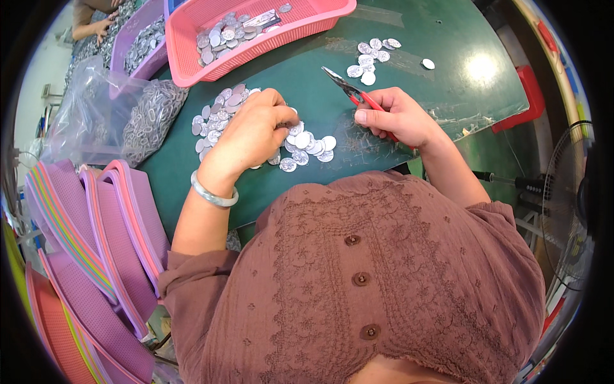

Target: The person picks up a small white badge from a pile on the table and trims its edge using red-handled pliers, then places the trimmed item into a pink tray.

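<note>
My right hand point(400, 118) is wrapped round a pair of pliers with red handles point(373, 105); their dark pointed jaws aim up and to the left over the table. Over a loose heap of oval silver medals point(217, 121), my left hand point(256, 128) is closed, its fingers bent toward the thumb. What those fingers pinch, if anything, is hidden. More silver medals point(307, 146) lie just right of the left hand. Beyond the pliers is a smaller group of medals point(366, 61), with one medal point(428, 64) apart on its right.
A pink plastic basket point(185, 70) with medals stands at the far side of the green table point(460, 96). Left of it are a purple basket point(121, 54) and a clear bag of metal links point(153, 118). Stacked baskets point(115, 237) stand at my left. Another person's hand point(99, 29) shows far left.
</note>
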Motion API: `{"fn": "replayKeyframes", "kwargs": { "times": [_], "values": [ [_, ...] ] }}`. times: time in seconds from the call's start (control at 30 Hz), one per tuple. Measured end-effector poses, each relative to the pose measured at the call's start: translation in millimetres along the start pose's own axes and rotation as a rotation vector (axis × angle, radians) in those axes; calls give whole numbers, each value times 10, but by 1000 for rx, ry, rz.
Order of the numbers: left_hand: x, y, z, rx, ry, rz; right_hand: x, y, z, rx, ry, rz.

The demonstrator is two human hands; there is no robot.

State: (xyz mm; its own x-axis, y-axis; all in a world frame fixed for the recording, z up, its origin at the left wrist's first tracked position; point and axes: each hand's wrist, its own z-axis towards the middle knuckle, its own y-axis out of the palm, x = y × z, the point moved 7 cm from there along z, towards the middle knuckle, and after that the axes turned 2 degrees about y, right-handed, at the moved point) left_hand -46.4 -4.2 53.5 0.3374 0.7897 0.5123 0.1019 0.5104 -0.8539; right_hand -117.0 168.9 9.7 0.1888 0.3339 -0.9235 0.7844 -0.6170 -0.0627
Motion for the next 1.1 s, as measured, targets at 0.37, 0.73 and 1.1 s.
{"fn": "replayKeyframes", "kwargs": {
  "times": [0.37,0.73,1.1],
  "values": [
    [-4,7,48,3,-7,41,-21,12,-13,6,-9,2],
    [-260,84,-17,399,-539,-1138,-49,40,-11,-13,-74,-48],
    [-137,205,4,486,-588,-1259,-296,128,-110,114,-331,-521]
  ]
}}
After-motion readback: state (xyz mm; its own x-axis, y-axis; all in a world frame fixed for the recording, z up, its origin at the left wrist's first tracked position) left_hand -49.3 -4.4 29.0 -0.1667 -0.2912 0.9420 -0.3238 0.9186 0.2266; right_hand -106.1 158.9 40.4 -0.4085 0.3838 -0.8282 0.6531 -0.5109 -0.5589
